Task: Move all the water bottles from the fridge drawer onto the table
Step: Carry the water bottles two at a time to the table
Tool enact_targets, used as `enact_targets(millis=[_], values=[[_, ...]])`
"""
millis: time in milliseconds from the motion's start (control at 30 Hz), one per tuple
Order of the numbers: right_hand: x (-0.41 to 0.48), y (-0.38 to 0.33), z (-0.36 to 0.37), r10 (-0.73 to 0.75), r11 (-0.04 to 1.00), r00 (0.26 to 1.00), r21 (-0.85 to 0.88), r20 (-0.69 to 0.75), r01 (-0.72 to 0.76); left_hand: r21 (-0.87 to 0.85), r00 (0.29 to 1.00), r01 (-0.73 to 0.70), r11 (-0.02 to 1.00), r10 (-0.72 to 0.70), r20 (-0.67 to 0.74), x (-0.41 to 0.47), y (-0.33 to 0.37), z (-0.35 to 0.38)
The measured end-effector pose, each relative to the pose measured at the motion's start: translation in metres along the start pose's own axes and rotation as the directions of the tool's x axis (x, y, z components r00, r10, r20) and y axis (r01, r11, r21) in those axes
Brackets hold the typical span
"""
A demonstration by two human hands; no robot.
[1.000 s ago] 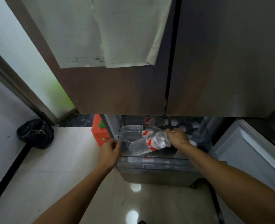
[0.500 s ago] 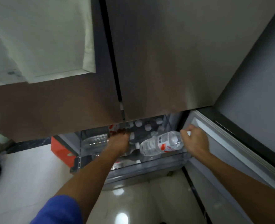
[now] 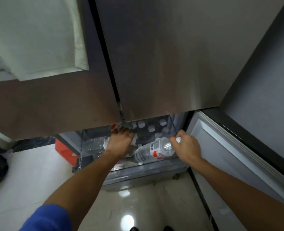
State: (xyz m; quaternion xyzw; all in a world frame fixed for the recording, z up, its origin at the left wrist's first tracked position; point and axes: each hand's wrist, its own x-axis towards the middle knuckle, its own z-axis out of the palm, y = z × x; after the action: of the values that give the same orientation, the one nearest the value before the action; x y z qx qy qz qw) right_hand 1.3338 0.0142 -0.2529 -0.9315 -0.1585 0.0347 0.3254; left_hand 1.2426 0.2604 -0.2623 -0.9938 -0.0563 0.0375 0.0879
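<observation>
Left hand [image 3: 121, 144] moved into drawer [image 3: 154, 165], grip hidden; right hand [image 3: 188, 147] pinches water bottle [image 3: 153, 150] neck, body pointing left.

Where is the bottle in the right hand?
Head view: the bottle is sideways over the drawer's right front, cap end in the right hand, beside the left hand.

The person wears a bright blue sleeve [image 3: 45, 218] on the left arm, plain and unmarked, with its hem crossing the arm near the lower-left corner of the view. Only that part of the garment shows. From the hem the left forearm [image 3: 88, 177] runs bare to the left hand [image 3: 121, 145]. The right forearm [image 3: 229, 179] is bare from the frame's edge to the right hand [image 3: 186, 148]. At the bottom edge show two dark, rounded shoe tips, the left shoe tip [image 3: 134, 229] and the right shoe tip [image 3: 168, 228].
</observation>
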Motion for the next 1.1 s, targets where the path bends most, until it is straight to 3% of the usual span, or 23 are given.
enact_targets(millis=[233, 333, 433, 567, 667, 800, 967, 1100], values=[[0.003, -0.044, -0.001, -0.249, 0.963, 0.968, -0.096, 0.027, 0.251, 0.051, 0.992, 0.091, 0.995, -0.086, -0.092, -0.056, -0.038, -0.048], [-0.004, -0.067, 0.001, -0.388, 0.914, 0.920, -0.102, 0.058, 0.392, 0.008, 0.966, 0.231, 0.973, -0.229, -0.121, -0.092, -0.053, -0.061], [-0.012, -0.089, 0.001, -0.490, 0.859, 0.865, -0.111, 0.108, 0.500, -0.100, 0.890, 0.392, 0.915, -0.404, -0.209, -0.127, -0.064, -0.074], [-0.023, -0.129, -0.011, -0.616, 0.778, 0.784, -0.095, 0.077, 0.621, -0.153, 0.793, 0.505, 0.850, -0.526, -0.306, -0.171, -0.070, -0.091], [-0.039, -0.165, -0.020, -0.713, 0.699, 0.701, -0.051, 0.038, 0.713, -0.239, 0.667, 0.595, 0.767, -0.637, -0.387, -0.206, -0.082, -0.110], [-0.071, -0.216, -0.023, -0.805, 0.593, 0.593, -0.019, -0.022, 0.805, -0.299, 0.568, 0.661, 0.688, -0.720, -0.400, -0.265, -0.097, -0.135], [-0.145, -0.277, 0.006, -0.882, 0.471, 0.472, 0.010, -0.022, 0.882, -0.293, 0.529, 0.719, 0.630, -0.770, -0.357, -0.379, -0.105, -0.141], [-0.239, -0.319, 0.051, -0.925, 0.375, 0.368, 0.066, 0.092, 0.925, -0.249, 0.517, 0.779, 0.575, -0.814, -0.265, -0.500, -0.100, -0.127]])
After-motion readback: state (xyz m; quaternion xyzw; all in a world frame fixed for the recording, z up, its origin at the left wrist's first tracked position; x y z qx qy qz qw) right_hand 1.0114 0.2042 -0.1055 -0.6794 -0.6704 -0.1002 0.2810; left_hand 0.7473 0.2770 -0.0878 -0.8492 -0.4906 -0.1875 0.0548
